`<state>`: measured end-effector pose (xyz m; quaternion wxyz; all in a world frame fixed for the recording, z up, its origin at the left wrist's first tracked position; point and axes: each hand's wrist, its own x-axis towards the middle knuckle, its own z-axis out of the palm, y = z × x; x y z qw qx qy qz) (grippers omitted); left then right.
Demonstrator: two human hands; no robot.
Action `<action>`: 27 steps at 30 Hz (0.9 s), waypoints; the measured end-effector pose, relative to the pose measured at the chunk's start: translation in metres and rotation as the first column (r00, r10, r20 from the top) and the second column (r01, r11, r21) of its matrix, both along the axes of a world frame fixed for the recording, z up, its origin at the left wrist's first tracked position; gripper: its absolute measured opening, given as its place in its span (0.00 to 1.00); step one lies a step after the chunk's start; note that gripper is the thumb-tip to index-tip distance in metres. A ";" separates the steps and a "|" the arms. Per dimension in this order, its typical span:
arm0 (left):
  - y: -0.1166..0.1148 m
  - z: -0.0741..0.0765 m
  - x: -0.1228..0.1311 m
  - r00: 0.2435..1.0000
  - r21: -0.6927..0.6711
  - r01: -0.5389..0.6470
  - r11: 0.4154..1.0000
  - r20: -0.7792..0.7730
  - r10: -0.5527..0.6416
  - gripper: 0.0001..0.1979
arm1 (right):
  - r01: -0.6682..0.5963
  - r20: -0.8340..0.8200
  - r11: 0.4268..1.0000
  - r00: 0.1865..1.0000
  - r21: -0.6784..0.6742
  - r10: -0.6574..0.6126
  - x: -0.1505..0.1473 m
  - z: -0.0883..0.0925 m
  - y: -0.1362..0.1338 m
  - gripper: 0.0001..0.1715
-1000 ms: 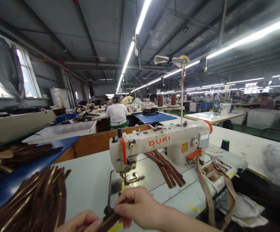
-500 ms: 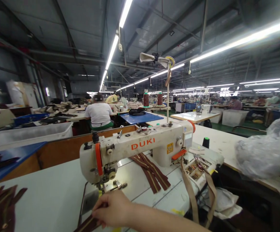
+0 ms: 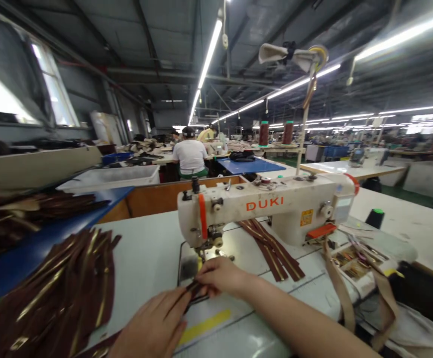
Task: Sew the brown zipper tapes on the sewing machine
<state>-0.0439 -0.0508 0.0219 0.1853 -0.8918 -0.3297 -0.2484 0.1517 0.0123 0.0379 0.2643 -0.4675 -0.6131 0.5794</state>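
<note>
Your left hand (image 3: pixel 155 320) is lowest in view, knuckles up, fingertips on a narrow dark brown fabric strip (image 3: pixel 191 287). Left grip: can't tell whether it pinches or only presses. Your right hand (image 3: pixel 220 276) has a narrow grip, thumb and fingers pinching the same strip just ahead of the left fingertips. Strip sits between your hands, over the pale green bench (image 3: pixel 142 248), in front of the needle area. Flat yellow tape piece (image 3: pixel 207 325) on the bench, beside your left hand. To your left, big loose pile of brown fabric zipper strips with gold-coloured teeth (image 3: pixel 70 288), well apart from the hands.

Just past your right hand: white metal sewing machine with orange "DUKI" lettering (image 3: pixel 261 199). Two brown strips with gold-coloured lines (image 3: pixel 272 251) lie under its arm, overlapping at the back. Right of those, white compartment tray of small items (image 3: pixel 366 273), long beige fabric strap (image 3: pixel 338 288) hanging near it. Dark thread cone with green top (image 3: pixel 375 218) behind the tray.

Further off: white plastic bin (image 3: pixel 115 176) left of centre, two dark red-brown thread spools (image 3: pixel 264 134) right, co-worker in a white shirt (image 3: pixel 191 154), back to you.
</note>
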 end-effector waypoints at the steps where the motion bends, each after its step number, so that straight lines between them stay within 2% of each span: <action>1: 0.000 0.003 0.006 0.999 -0.003 -0.021 1.000 -0.044 0.021 0.15 | -0.024 -0.003 1.000 1.000 -0.004 0.024 0.001 -0.001 0.001 0.10; 5: 0.006 0.007 0.027 0.996 -0.124 -0.046 0.991 -0.084 0.036 0.16 | -0.083 0.013 0.996 0.996 0.016 0.083 0.003 -0.006 0.003 0.12; 9: 0.009 0.002 0.025 0.999 -0.243 -0.039 0.969 0.020 0.045 0.14 | -0.067 0.045 0.993 0.997 0.095 0.063 0.006 -0.009 0.002 0.11; 11: 0.009 0.000 0.022 0.995 -0.272 -0.019 0.962 0.091 0.046 0.13 | -0.022 0.059 0.977 0.998 0.211 0.010 0.013 -0.011 0.000 0.08; 15: 0.012 0.000 0.022 0.978 -0.314 0.017 0.949 0.204 0.050 0.11 | 0.007 0.071 0.849 0.996 0.529 -0.052 0.032 -0.013 -0.008 0.09; 19: 0.013 0.001 0.024 0.964 -0.331 0.039 0.943 0.261 0.052 0.12 | -0.106 0.145 0.740 0.989 0.664 0.012 0.039 -0.011 -0.014 0.13; 21: 0.014 0.000 0.023 0.959 -0.349 0.034 0.936 0.276 0.068 0.13 | -0.142 0.186 0.692 0.983 0.708 0.012 0.038 -0.011 -0.013 0.11; 24: 0.013 0.000 0.023 0.951 -0.387 0.024 0.922 0.294 0.099 0.13 | -0.154 0.202 0.679 0.979 0.717 0.009 0.034 -0.014 -0.010 0.06; 27: 0.012 0.001 0.023 0.944 -0.415 0.033 0.909 0.312 0.108 0.12 | -0.156 0.206 0.680 0.978 0.716 0.007 0.034 -0.017 -0.007 0.06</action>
